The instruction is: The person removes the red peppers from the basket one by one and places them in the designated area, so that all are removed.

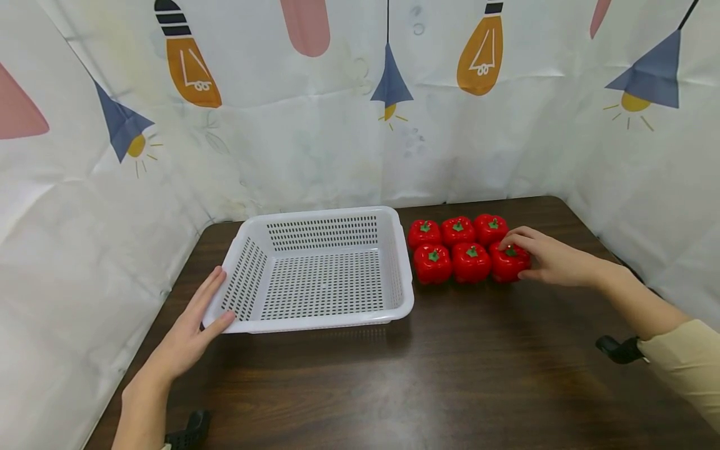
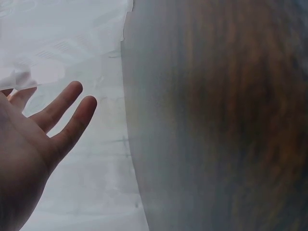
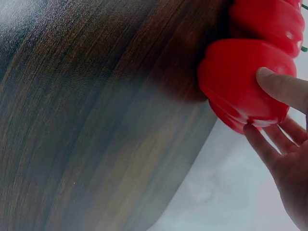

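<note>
My right hand (image 1: 554, 257) is around the nearest right red bell pepper (image 1: 500, 267), fingers over its top and thumb at its near side. In the right wrist view, the thumb presses on that pepper (image 3: 240, 79) and fingertips touch its lower edge. The pepper sits at the end of the front row, beside other red peppers (image 1: 471, 262) with green stems. A white perforated plastic basket (image 1: 332, 324) stands to their left with nothing in it. My left hand (image 1: 188, 337) rests on its front left corner, fingers extended along the left rim, thumb on the front rim.
The dark wooden table (image 1: 439, 375) carries everything. A white patterned curtain (image 1: 315, 150) hangs behind and along both sides, close to the table's edges. Black straps with camera mounts (image 1: 619, 350) are on both wrists.
</note>
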{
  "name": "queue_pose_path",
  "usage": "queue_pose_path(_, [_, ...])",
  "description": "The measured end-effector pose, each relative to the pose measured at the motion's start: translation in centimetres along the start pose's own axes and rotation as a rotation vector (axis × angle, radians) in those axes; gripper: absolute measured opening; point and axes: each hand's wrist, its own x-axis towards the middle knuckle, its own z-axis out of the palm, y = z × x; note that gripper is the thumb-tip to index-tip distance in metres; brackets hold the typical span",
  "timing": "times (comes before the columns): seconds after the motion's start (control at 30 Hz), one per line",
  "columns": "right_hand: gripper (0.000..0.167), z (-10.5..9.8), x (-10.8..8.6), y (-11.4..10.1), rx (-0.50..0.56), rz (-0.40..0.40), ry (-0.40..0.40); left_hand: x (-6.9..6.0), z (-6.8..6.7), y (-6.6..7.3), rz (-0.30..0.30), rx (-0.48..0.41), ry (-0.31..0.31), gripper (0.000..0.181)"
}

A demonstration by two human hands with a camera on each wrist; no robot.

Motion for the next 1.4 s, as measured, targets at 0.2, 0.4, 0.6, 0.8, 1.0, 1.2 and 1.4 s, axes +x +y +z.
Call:
queue_pose_path(0.2, [0.058, 0.2, 0.1, 0.2, -0.028, -0.029, 0.031, 0.0, 0.0, -0.1, 0.0, -0.003, 0.003, 0.08])
queue_pose_path(0.4, [0.058, 0.5, 0.0, 0.5, -0.029, -0.038, 0.058, 0.0, 0.1, -0.1, 0.003, 0.007, 0.008, 0.079])
queue_pose_path(0.6, [0.06, 0.4, -0.1, 0.3, -0.028, 0.003, 0.055, 0.1, 0.0, 0.0, 0.002, 0.007, 0.005, 0.079])
queue_pose_path(0.8, [0.065, 0.5, -0.1, 0.1, -0.022, 0.054, 0.032, 0.1, 0.0, -0.1, -0.002, 0.003, 0.003, 0.079])
queue_pose_path(1.0, [0.062, 0.7, -0.1, 0.2, -0.046, 0.037, 0.052, 0.1, 0.0, 0.0, 0.0, 0.003, 0.0, 0.079])
queue_pose_path(1.2, [0.061, 0.8, -0.3, 0.3, -0.055, 0.022, 0.075, 0.2, -0.2, 0.0, 0.0, 0.024, -0.005, 0.079])
queue_pose_path(1.4, [0.06, 1.0, -0.4, 0.4, -0.061, 0.016, 0.079, 0.1, -0.3, 0.1, -0.002, 0.031, -0.012, 0.079])
